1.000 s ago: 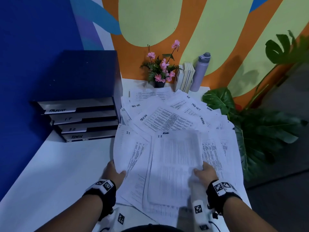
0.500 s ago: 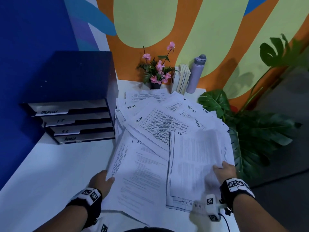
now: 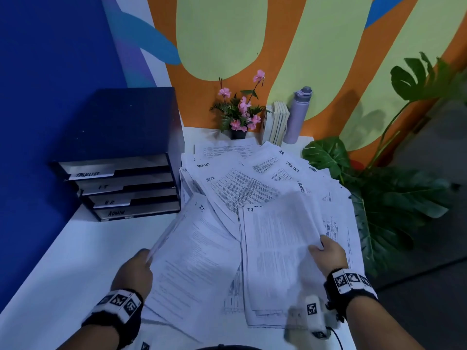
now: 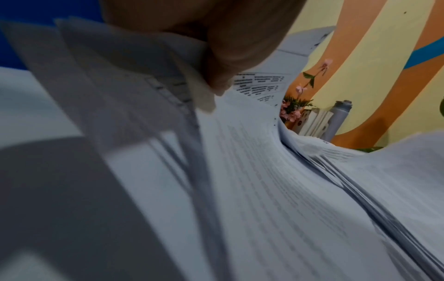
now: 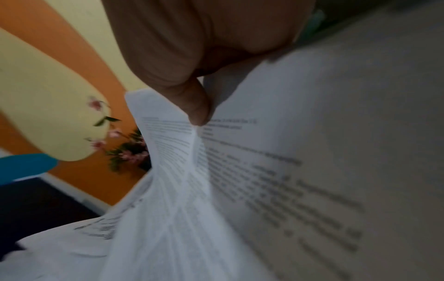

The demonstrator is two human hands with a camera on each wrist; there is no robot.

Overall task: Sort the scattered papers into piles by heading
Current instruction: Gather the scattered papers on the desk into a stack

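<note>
Your left hand (image 3: 134, 270) pinches the raised left edge of a white printed sheet headed "I.T." (image 3: 194, 251), thumb on top as the left wrist view shows, so that edge lifts off the white tabletop (image 3: 63, 269) while the rest of the sheet slopes down onto the papers under it. Your right hand (image 3: 328, 256) grasps the right edge of a curled, motion-blurred white printed page (image 3: 285, 223); in the right wrist view the thumb (image 5: 192, 102) presses into the bent paper, and the page arches above a neat stack of white sheets also headed "I.T." (image 3: 267, 279) lying just beside the left-hand sheet and overlapping it.

Beyond both hands, the scattered white papers (image 3: 247, 178) fan across the far half of the table in overlapping layers, with handwritten headings "Task List", "H.R" and "Admin" readable on several.

To the left stands a dark blue four-drawer paper tray cabinet (image 3: 121, 152), its drawers labelled Tasklist, I.T, H.R and Admin from top to bottom, touching the left fringe of the papers. Against the painted wall at the back sit a small pot of pink flowers (image 3: 240, 114), a few upright pale books (image 3: 279, 123) and a lilac water bottle (image 3: 298, 114), close together. A large green monstera plant (image 3: 394, 195) spreads beside the table's right edge.
</note>
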